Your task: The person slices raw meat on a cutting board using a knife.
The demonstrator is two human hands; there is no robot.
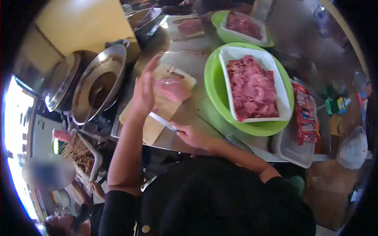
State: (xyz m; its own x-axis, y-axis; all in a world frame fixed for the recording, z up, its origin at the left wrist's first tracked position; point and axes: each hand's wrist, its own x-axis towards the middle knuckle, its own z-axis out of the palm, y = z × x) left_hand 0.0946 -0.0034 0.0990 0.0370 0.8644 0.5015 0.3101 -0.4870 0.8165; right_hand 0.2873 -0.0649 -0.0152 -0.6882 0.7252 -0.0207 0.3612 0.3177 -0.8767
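A wooden cutting board (157, 126) lies on the metal table, with a piece of pink meat (173, 88) on its far half. Just left of the meat, my left hand (145, 88) is raised over the board with its fingers stretched out and nothing in it. Low at the board's right edge, my right hand (191, 135) is closed around the handle of a knife (161, 121). The blade points up and left over the board, toward my left wrist. Apart from the blade sits the meat.
Right of the board, a green basin (216, 86) holds a white tray (225, 63) of cut meat. Behind it stands another green basin (217, 17). Red packets (305, 114) lie in a clear container. Large pans (118, 53) stand left. Another person (92, 220) is at lower left.
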